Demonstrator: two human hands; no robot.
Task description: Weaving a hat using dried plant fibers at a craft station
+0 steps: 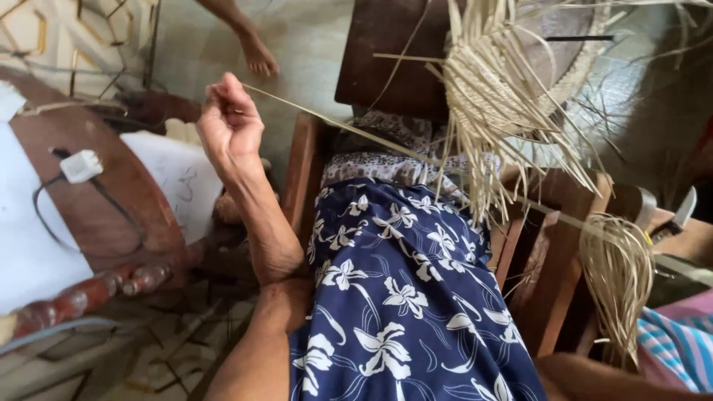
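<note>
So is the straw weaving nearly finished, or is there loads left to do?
A curved patch of the woven straw piece already looks tightly plaited. Now the left hand is pulling one straw strand out taut from it. Plenty seems left: many loose strand ends hang unwoven, and a spare bundle of straw waits beside the chair. The right hand isn't in view.

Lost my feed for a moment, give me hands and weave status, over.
Left hand fisted on straw strand, pulled taut. Right hand not in view. Woven straw piece over lap, loose ends hanging. Nothing across the strand.
</note>
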